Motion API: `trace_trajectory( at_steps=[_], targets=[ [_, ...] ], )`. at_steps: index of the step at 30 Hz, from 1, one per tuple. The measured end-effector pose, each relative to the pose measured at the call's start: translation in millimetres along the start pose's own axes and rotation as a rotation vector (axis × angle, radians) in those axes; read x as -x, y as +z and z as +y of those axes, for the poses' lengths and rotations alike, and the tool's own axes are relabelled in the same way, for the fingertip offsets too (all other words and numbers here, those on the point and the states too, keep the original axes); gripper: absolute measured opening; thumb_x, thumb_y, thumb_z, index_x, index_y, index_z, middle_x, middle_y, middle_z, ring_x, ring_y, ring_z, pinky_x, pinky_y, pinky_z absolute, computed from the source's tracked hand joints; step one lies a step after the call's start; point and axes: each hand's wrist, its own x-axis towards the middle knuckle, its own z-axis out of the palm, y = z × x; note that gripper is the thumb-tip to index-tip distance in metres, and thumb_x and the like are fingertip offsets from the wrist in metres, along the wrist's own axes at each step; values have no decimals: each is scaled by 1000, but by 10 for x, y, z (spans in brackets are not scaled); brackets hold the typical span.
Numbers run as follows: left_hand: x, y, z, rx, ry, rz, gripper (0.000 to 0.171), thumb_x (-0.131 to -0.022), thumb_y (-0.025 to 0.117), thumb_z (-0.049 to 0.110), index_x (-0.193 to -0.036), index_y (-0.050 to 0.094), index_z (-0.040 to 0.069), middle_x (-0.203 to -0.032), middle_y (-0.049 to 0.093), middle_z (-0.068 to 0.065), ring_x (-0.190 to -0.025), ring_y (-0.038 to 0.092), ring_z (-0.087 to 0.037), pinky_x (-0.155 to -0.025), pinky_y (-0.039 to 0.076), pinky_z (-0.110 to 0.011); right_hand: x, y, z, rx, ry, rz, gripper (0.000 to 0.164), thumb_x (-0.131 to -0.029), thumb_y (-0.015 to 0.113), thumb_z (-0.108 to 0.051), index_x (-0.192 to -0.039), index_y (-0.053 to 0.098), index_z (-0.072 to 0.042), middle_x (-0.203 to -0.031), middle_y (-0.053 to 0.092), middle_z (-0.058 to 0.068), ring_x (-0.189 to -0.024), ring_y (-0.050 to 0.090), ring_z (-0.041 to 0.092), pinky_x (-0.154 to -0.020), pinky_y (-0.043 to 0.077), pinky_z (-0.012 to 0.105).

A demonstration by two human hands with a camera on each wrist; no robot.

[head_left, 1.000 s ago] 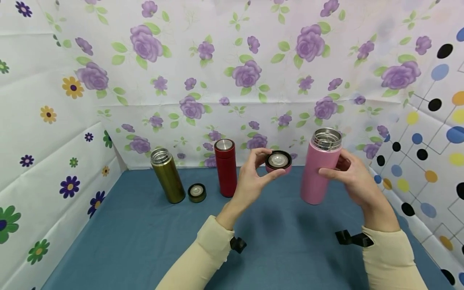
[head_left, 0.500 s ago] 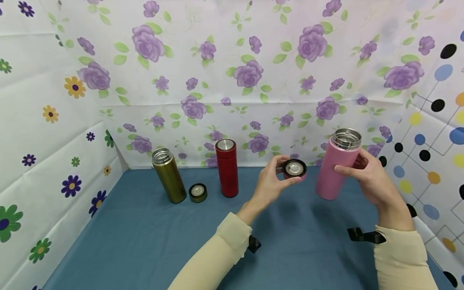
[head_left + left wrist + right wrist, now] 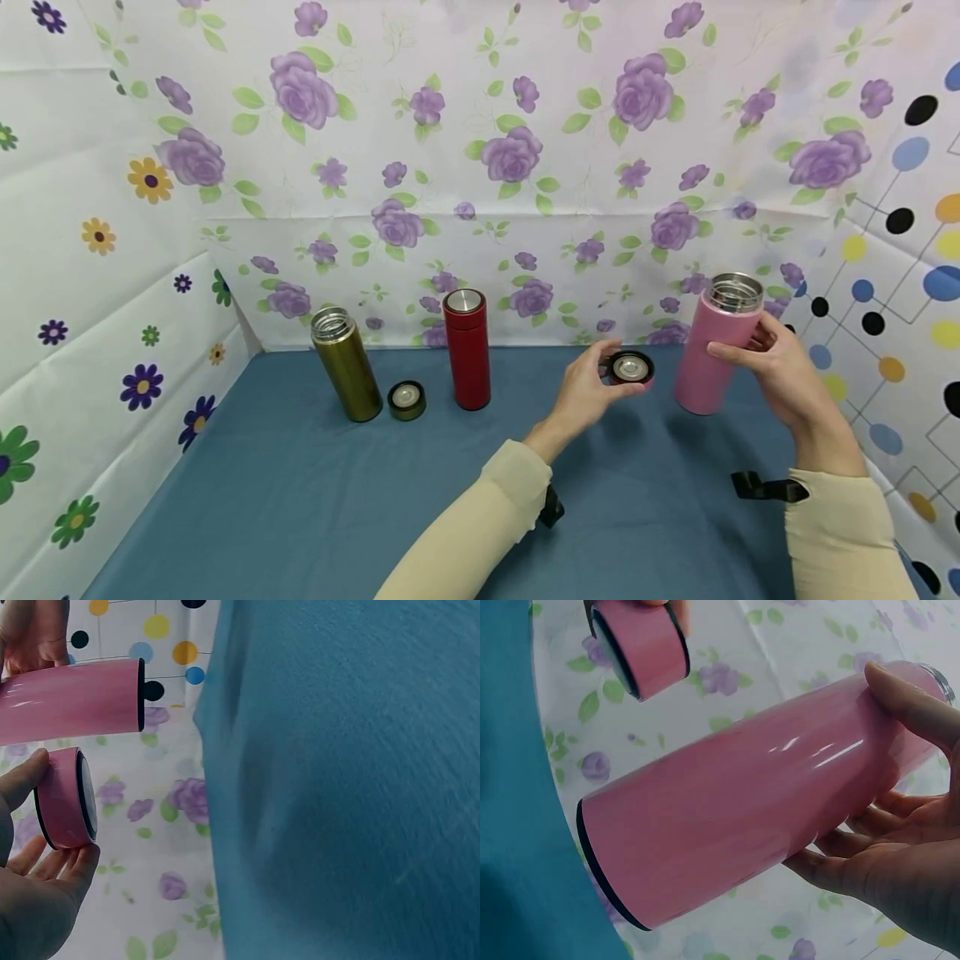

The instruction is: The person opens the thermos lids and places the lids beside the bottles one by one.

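Note:
My left hand (image 3: 585,392) pinches a pink thermos lid (image 3: 632,367) between thumb and fingers. The lid's silver inner side faces up in the head view. To its right, my right hand (image 3: 783,379) grips a pink thermos bottle (image 3: 714,354) around its upper body. That bottle has no lid on, its steel mouth shows, and it leans slightly to the right. In the right wrist view the thumb lies along the pink bottle (image 3: 735,802) near its neck and the fingers curl underneath. The left wrist view shows the lid (image 3: 64,799) beside the bottle's black-edged base, apart from it.
A gold thermos bottle (image 3: 347,367), uncapped, stands at the left of the blue-covered table (image 3: 300,500), with its lid (image 3: 407,400) lying beside it. A red thermos (image 3: 467,350), capped, stands farther right. Patterned cloth walls (image 3: 465,108) enclose the back and sides.
Both hands have moved to the right with the pink lid and the pink bottle. The lid has also come lower. The gold and red thermoses have stayed in place.

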Motion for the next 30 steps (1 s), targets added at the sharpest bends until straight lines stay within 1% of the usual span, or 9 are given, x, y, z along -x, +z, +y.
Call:
trace_trajectory(
  at_steps=[6, 12, 16, 19, 23, 25, 30],
  targets=[
    [-75, 190, -52, -46, -46, 6, 74, -84, 89, 33, -149, 54, 24, -139, 61, 6, -124, 59, -9, -99, 52, -29, -47, -130, 106, 23, 13, 1, 47, -97, 70, 0, -136, 52, -19, -120, 66, -12, -109, 60, 5, -87, 46, 15],
    [-140, 403, -127, -156, -90, -7, 74, -85, 87, 36, -150, 54, 25, -138, 60, 6, -127, 57, -11, -99, 52, -31, -115, -268, 234, -65, 16, -5, 38, -98, 67, 4, -127, 50, -16, -119, 65, -12, -106, 60, 2, -84, 46, 12],
    [-167, 513, -158, -205, -140, -5, 73, -85, 87, 36, -149, 54, 27, -136, 59, 7, -124, 57, -12, -96, 53, -32, -161, -319, 317, -77, 55, -5, 40, -99, 66, 2, -127, 48, -19, -119, 64, -14, -105, 59, 0, -84, 46, 11],
    [-189, 585, -157, -234, -170, -7, 73, -85, 88, 37, -149, 54, 29, -135, 58, 8, -122, 58, -12, -94, 53, -32, -178, -350, 375, -69, 91, -13, 41, -100, 66, 0, -129, 47, -22, -121, 62, -15, -107, 57, 0, -84, 46, 12],
    [-222, 662, -157, -271, -185, -21, 74, -85, 87, 38, -150, 52, 29, -135, 57, 7, -120, 58, -12, -93, 53, -31, -196, -375, 451, -73, 123, -9, 40, -100, 67, 0, -127, 46, -20, -120, 61, -15, -105, 56, 2, -82, 47, 13],
    [-238, 695, -163, -284, -191, -26, 74, -85, 87, 38, -150, 52, 29, -134, 57, 6, -118, 59, -12, -93, 53, -31, -203, -382, 484, -79, 130, -8, 40, -99, 67, 0, -126, 45, -19, -119, 61, -15, -105, 57, 2, -82, 48, 13],
    [-258, 754, -193, -298, -218, -33, 74, -85, 88, 37, -149, 53, 29, -130, 58, 6, -113, 60, -12, -90, 54, -31, -227, -384, 547, -90, 127, -21, 46, -99, 67, 1, -130, 44, -23, -123, 59, -14, -107, 57, 1, -84, 49, 13]
  ],
)
